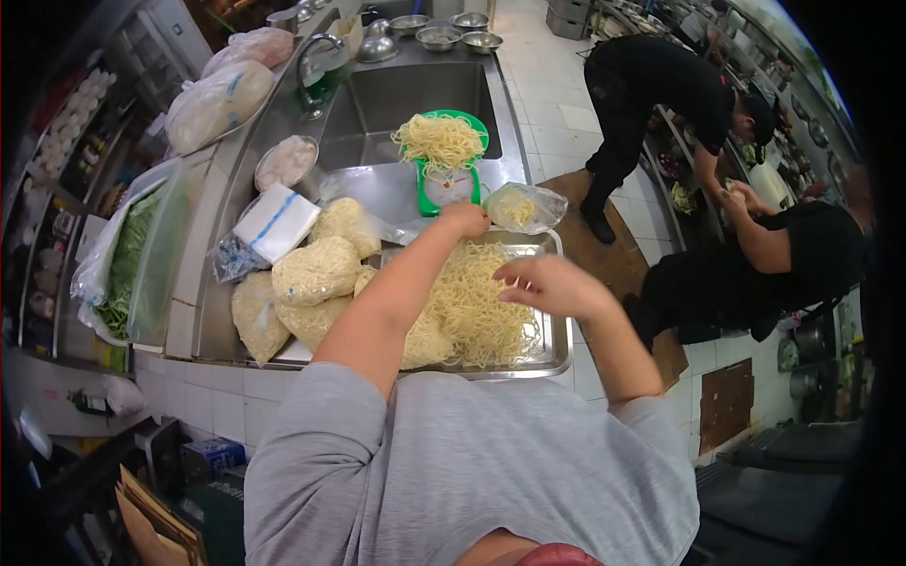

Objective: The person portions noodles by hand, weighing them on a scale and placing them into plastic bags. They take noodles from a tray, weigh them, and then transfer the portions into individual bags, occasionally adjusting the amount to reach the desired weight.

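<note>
A green kitchen scale [423, 195] stands at the sink's near edge, with a heap of yellow noodles [440, 143] on its pan. My left hand [464, 219] is at the scale's front, fingers curled; what they hold, if anything, is hidden. Just right of it lies a clear plastic bag [524, 208] with some noodles inside. Over the metal tray [557, 354] of loose noodles [486, 316] hovers my right hand [552, 285], thumb and fingers apart, holding nothing visible. Filled noodle bags [316, 271] are piled left of the tray, partly behind my left forearm.
A metal sink [363, 108] with a faucet [307, 80] lies ahead, metal bowls [439, 38] beyond it. At left are a packet of white bags [276, 222], a metal container [288, 162] and a bin of greens [132, 255]. Two people in black [661, 85] work at right.
</note>
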`<state>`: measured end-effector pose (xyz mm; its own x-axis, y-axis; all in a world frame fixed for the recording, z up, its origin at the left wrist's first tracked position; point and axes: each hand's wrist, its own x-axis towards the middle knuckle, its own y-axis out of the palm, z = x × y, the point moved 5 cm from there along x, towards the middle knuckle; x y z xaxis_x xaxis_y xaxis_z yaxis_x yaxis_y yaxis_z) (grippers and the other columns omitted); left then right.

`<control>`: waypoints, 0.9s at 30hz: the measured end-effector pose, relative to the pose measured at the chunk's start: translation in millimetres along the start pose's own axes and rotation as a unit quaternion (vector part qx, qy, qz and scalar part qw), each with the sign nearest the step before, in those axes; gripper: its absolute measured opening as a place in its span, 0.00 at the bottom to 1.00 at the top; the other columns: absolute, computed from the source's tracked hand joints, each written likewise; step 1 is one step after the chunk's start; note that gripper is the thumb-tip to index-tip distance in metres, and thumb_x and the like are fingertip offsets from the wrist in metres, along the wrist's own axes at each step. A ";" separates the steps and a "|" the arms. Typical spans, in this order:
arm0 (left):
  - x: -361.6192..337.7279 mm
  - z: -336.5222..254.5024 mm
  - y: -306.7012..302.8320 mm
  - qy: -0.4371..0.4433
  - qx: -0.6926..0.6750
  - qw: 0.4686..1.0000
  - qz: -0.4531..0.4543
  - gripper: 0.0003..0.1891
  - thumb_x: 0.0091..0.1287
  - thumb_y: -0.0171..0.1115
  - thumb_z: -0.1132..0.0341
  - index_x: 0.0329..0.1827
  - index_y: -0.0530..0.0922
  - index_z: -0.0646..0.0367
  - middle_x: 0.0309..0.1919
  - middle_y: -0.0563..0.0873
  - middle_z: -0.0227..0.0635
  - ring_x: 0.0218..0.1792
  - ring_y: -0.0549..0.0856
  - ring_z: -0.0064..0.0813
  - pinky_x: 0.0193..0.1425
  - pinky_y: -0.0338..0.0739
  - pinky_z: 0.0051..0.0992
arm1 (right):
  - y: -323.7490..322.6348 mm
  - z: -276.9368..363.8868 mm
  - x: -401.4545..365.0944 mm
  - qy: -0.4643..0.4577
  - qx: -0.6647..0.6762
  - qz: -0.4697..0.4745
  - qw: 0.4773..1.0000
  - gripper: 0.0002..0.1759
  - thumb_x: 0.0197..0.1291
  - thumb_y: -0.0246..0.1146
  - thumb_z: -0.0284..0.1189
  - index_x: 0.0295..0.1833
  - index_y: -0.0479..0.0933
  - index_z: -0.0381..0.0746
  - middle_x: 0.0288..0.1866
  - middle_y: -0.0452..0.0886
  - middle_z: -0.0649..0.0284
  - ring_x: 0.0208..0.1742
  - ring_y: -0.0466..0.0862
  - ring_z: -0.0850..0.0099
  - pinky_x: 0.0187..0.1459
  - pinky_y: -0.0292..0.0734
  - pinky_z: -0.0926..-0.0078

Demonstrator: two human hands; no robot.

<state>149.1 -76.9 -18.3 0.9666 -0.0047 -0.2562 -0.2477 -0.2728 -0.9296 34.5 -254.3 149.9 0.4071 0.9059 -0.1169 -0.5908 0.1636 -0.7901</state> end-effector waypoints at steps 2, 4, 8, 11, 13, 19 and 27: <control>4.9 2.4 5.7 -0.023 0.013 1.000 -0.001 0.23 0.63 0.47 0.49 0.50 0.81 0.52 0.51 0.81 0.43 0.51 0.81 0.43 0.55 0.74 0.38 | 31.0 -25.2 -3.9 0.024 0.064 -0.010 0.998 0.20 0.59 0.63 0.39 0.49 0.78 0.35 0.35 0.83 0.54 0.34 0.83 0.63 0.37 0.76 0.69; 5.5 7.7 15.0 -0.046 -0.009 0.999 -0.001 0.22 0.63 0.47 0.50 0.48 0.82 0.54 0.50 0.81 0.45 0.50 0.81 0.45 0.54 0.75 0.39 | 50.2 -41.0 -12.8 0.057 0.129 -0.012 0.990 0.20 0.59 0.63 0.39 0.49 0.78 0.36 0.35 0.83 0.54 0.34 0.82 0.63 0.37 0.76 0.69; -27.7 -2.7 -14.4 -0.046 -0.054 0.992 -0.108 0.18 0.63 0.51 0.53 0.42 0.83 0.55 0.46 0.82 0.43 0.48 0.81 0.44 0.50 0.75 0.40 | 64.0 -67.9 -37.8 0.089 0.219 -0.054 0.970 0.17 0.59 0.63 0.34 0.49 0.78 0.35 0.34 0.83 0.58 0.34 0.81 0.71 0.38 0.75 0.74; -93.1 -30.7 -61.3 0.049 -0.129 0.959 -0.248 0.12 0.62 0.56 0.57 0.37 0.81 0.56 0.40 0.81 0.38 0.41 0.82 0.42 0.44 0.76 0.38 | 65.0 -84.8 -49.0 0.103 0.270 -0.084 0.954 0.16 0.60 0.63 0.33 0.49 0.78 0.34 0.34 0.83 0.61 0.33 0.80 0.75 0.39 0.74 0.76; -139.0 -47.5 -83.9 0.111 -0.162 0.935 -0.295 0.08 0.61 0.58 0.62 0.38 0.79 0.55 0.39 0.81 0.36 0.41 0.82 0.40 0.42 0.76 0.35 | 66.0 -91.1 -51.3 0.107 0.284 -0.097 0.948 0.16 0.60 0.63 0.32 0.50 0.77 0.34 0.34 0.82 0.64 0.34 0.78 0.78 0.39 0.74 0.78; -228.1 -83.8 -92.0 0.197 -0.206 0.932 -0.225 0.07 0.59 0.59 0.68 0.40 0.78 0.54 0.38 0.80 0.34 0.41 0.82 0.37 0.42 0.76 0.31 | 67.5 -87.0 -31.7 0.097 0.305 -0.115 0.940 0.18 0.61 0.62 0.29 0.55 0.74 0.34 0.36 0.80 0.66 0.35 0.77 0.80 0.39 0.75 0.80; -282.7 -102.0 -110.4 0.318 -0.317 0.864 -0.228 0.08 0.56 0.63 0.74 0.39 0.80 0.57 0.41 0.81 0.35 0.41 0.81 0.33 0.42 0.76 0.29 | 69.6 -49.6 8.1 -0.016 0.187 -0.219 0.957 0.34 0.52 0.66 0.23 0.66 0.67 0.46 0.45 0.75 0.53 0.48 0.78 0.64 0.44 0.75 0.70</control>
<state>-90.1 -143.6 183.8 0.8450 -0.2305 0.4826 0.0590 -0.8567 -0.5124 31.2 -255.0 64.1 0.6556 0.7282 0.1995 -0.5785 0.6543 -0.4872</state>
